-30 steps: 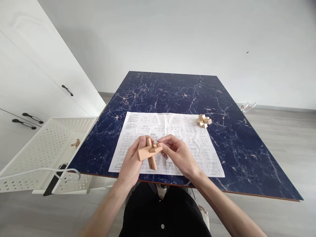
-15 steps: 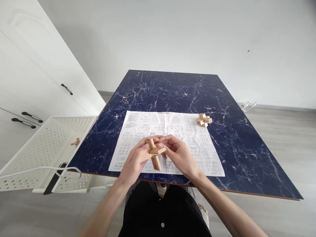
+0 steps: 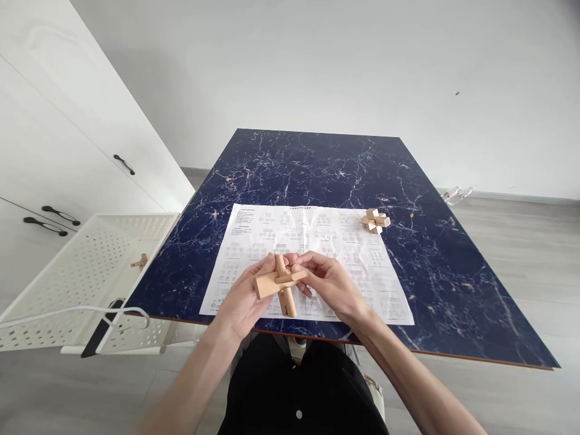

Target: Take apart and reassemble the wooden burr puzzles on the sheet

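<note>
Between my two hands is a wooden burr puzzle [image 3: 284, 280], its pale pieces crossing one another, with a dark mark on the piece nearest me. My left hand [image 3: 244, 297] is closed around its left side, and the thumb lies near the top of the upright piece. From the right, my right hand [image 3: 330, 284] pinches the end of the flat crosswise piece; some of its fingertips are hidden behind the puzzle. Under both hands lies a creased instruction sheet [image 3: 254, 241] printed with small diagrams.
A second wooden burr puzzle [image 3: 375, 222] sits on the sheet's right edge. The blue marbled table [image 3: 308, 163] carries the sheet. At left stands a white perforated basket [image 3: 90, 254] with a small wooden piece [image 3: 140, 261] inside and a white cable [image 3: 77, 309] across its front.
My left thumb and fingers have shifted up and back, so the broad left piece of the puzzle now shows. My right hand keeps its pinch, almost in place.
</note>
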`<state>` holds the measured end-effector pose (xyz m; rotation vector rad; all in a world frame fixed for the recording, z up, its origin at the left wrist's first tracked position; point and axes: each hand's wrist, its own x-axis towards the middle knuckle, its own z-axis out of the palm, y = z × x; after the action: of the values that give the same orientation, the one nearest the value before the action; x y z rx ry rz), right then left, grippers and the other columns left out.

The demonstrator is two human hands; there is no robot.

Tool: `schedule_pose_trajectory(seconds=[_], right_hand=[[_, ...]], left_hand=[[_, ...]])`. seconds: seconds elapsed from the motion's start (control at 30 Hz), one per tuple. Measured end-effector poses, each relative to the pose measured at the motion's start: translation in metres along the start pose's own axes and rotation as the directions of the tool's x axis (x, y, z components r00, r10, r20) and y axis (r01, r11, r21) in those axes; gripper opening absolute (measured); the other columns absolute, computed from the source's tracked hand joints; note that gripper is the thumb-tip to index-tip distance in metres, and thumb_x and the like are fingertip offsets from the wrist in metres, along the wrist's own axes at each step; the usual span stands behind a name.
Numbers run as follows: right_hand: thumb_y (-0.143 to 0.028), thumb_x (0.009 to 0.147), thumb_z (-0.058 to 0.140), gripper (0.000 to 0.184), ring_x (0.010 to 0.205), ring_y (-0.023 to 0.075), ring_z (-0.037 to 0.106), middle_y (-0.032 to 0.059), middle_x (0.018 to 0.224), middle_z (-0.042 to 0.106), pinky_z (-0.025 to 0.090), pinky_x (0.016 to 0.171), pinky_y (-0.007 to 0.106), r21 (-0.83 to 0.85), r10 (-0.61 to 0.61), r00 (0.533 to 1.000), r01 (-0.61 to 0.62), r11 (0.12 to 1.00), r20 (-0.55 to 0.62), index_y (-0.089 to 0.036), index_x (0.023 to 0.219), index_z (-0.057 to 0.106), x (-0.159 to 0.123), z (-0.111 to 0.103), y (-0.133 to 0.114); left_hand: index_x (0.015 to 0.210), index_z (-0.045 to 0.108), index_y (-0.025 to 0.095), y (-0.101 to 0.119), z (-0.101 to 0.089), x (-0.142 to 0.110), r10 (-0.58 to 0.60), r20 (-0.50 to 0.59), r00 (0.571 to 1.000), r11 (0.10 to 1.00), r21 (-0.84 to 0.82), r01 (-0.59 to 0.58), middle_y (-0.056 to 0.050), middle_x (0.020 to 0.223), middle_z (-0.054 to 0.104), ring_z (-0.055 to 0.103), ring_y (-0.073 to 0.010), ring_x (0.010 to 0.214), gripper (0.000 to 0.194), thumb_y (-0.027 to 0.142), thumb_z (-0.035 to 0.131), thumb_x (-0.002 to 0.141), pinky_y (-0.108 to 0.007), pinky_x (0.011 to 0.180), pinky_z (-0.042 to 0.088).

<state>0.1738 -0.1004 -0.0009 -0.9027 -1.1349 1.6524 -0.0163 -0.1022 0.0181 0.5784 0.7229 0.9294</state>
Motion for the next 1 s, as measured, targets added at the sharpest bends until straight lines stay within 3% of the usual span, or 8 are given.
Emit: schedule_pose_trajectory(seconds=[0.13, 0.37, 0.47, 0.6, 0.67, 0.77, 0.9, 1.0], right_hand=[[-0.046, 0.092, 0.086, 0.027, 0.054, 0.0095, 0.048, -0.0017, 0.074, 0.069, 0.042, 0.056, 0.028, 0.035, 0.014, 0.996, -0.018, 0.999, 0.094, -0.021, 0.095, 0.077, -0.002, -0.007, 0.0], [-0.045, 0.097, 0.081, 0.028, 0.052, 0.0085, 0.049, -0.0041, 0.067, 0.064, 0.043, 0.056, 0.025, 0.068, 0.038, 0.994, -0.045, 0.997, 0.099, -0.02, 0.096, 0.071, -0.016, -0.005, -0.009], [-0.049, 0.098, 0.08, 0.031, 0.048, 0.0071, 0.046, -0.0062, 0.062, 0.061, 0.04, 0.053, 0.022, 0.144, 0.13, 0.991, -0.132, 0.981, 0.021, -0.021, 0.097, 0.065, -0.025, -0.009, -0.014], [-0.05, 0.095, 0.082, 0.033, 0.049, 0.0084, 0.048, -0.0067, 0.061, 0.059, 0.039, 0.048, 0.02, 0.105, 0.114, 0.966, -0.092, 0.99, -0.233, -0.021, 0.101, 0.067, -0.042, -0.038, -0.023], [-0.05, 0.092, 0.084, 0.034, 0.056, 0.0102, 0.054, -0.003, 0.071, 0.065, 0.042, 0.049, 0.021, -0.029, -0.008, 0.914, -0.005, 1.0, -0.407, -0.021, 0.1, 0.07, -0.052, -0.061, -0.028], [-0.049, 0.092, 0.083, 0.031, 0.056, 0.0117, 0.056, -0.002, 0.073, 0.068, 0.047, 0.052, 0.023, -0.317, -0.224, 0.746, 0.017, 0.948, -0.628, -0.022, 0.102, 0.072, -0.065, -0.095, -0.036], [-0.049, 0.093, 0.078, 0.028, 0.055, 0.0145, 0.059, -0.0026, 0.069, 0.067, 0.05, 0.058, 0.029, -0.536, -0.409, 0.559, -0.077, 0.841, -0.721, -0.023, 0.1, 0.071, -0.07, -0.13, -0.036], [-0.052, 0.092, 0.077, 0.032, 0.058, 0.0179, 0.065, 0.0, 0.075, 0.071, 0.053, 0.06, 0.032, -0.602, -0.467, 0.478, -0.175, 0.779, -0.744, -0.023, 0.102, 0.071, -0.066, -0.148, -0.028]], left_hand=[[0.102, 0.084, 0.02, 0.0, -0.003, -0.002, -0.025, -0.045, 0.999, 1.0, -0.015, 0.024, -0.007, 0.118, 0.078, 0.067, -0.0281, 0.126, 0.031, 0.05, 0.083, 0.094, -0.037, 0.108, 0.053], [0.106, 0.083, 0.02, -0.001, 0.007, -0.001, -0.023, -0.01, 1.0, 0.993, 0.114, 0.024, -0.008, 0.12, 0.079, 0.069, -0.0307, 0.125, 0.04, 0.058, 0.075, 0.098, -0.04, 0.107, 0.054], [0.119, 0.081, 0.022, 0.001, 0.005, 0.003, 0.007, -0.046, 0.999, 0.972, 0.234, 0.004, -0.01, 0.136, 0.077, 0.065, -0.0338, 0.136, 0.045, 0.061, 0.067, 0.102, -0.044, 0.11, 0.053], [0.127, 0.077, 0.023, 0.008, -0.01, 0.008, 0.241, -0.142, 0.96, 0.864, 0.482, -0.145, -0.011, 0.145, 0.073, 0.062, -0.0327, 0.142, 0.043, 0.057, 0.062, 0.104, -0.046, 0.116, 0.052], [0.123, 0.077, 0.023, 0.013, -0.018, 0.007, 0.339, -0.167, 0.926, 0.754, 0.636, -0.162, -0.011, 0.141, 0.074, 0.065, -0.0322, 0.138, 0.042, 0.058, 0.061, 0.104, -0.046, 0.115, 0.053], [0.113, 0.077, 0.023, 0.018, -0.028, 0.004, 0.446, -0.185, 0.876, 0.581, 0.804, -0.126, -0.01, 0.132, 0.078, 0.07, -0.032, 0.13, 0.037, 0.056, 0.063, 0.102, -0.045, 0.113, 0.054], [0.11, 0.074, 0.023, 0.016, -0.034, 0.004, 0.476, -0.131, 0.87, 0.485, 0.864, -0.135, -0.01, 0.125, 0.079, 0.073, -0.0305, 0.124, 0.032, 0.052, 0.064, 0.101, -0.041, 0.107, 0.058], [0.111, 0.073, 0.023, 0.012, -0.036, 0.006, 0.47, -0.087, 0.878, 0.413, 0.901, -0.132, -0.011, 0.125, 0.078, 0.074, -0.0301, 0.119, 0.033, 0.053, 0.063, 0.101, -0.039, 0.097, 0.061]])
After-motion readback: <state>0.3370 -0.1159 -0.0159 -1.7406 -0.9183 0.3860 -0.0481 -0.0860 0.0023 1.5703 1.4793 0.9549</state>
